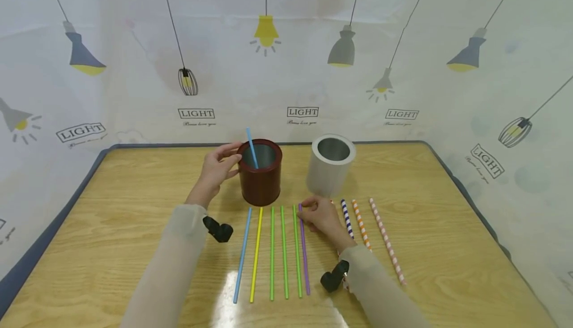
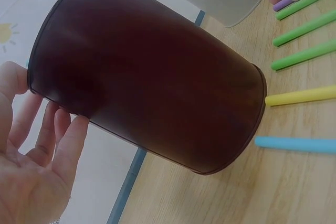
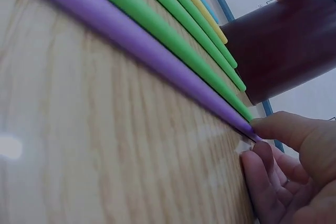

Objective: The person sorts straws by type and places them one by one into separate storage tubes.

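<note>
Two pale sleeves (image 1: 165, 263) are being stretched over the table (image 1: 447, 193). By the right hand (image 1: 320, 213), the far end of a purple straw (image 1: 305, 258) is being pinched, just beside three green straws (image 1: 284, 258). By the left hand (image 1: 217, 168), a dark red can (image 1: 260, 186) is being held near its rim, where one blue straw (image 1: 252, 146) is leaning inside. Farther right, a white can (image 1: 329, 178) is standing.

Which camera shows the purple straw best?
The head view, because nearly the whole purple straw shows there. The right wrist view is closer but cuts one end off. The left wrist view shows only a short piece by the right hand.
</note>
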The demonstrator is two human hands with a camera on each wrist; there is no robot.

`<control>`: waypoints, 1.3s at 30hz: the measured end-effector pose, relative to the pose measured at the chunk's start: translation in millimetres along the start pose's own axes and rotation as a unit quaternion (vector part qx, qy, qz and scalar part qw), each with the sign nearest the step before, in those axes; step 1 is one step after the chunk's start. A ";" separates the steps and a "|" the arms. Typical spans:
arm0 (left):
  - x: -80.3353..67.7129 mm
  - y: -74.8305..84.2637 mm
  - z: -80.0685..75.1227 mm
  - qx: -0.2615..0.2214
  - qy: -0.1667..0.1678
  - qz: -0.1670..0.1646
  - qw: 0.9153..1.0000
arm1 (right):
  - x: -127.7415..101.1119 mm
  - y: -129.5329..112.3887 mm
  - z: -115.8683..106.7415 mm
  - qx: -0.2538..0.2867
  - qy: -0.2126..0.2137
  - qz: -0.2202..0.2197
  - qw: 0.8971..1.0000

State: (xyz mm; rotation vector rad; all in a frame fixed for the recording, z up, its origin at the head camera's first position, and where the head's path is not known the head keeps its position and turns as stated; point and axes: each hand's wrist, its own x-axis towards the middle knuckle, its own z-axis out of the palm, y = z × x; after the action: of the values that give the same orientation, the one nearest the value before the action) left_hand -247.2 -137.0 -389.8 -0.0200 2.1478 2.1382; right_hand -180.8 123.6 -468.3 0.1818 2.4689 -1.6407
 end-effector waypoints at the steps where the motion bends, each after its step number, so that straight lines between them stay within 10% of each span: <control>1: -0.5 0.3 -0.2 -0.001 0.000 -0.001 1.000 | -0.4 -0.1 0.5 -0.003 0.002 -0.002 1.000; 39: -0.7 -0.5 0.2 -0.004 0.003 0.007 1.000 | -3.2 -5.1 5.8 -0.087 0.037 -0.042 0.995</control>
State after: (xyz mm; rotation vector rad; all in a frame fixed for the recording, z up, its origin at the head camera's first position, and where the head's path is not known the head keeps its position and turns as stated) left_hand -246.5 -136.8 -390.3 -0.0126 2.1493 2.1557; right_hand -178.3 116.3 -465.2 0.1194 2.6932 -1.4643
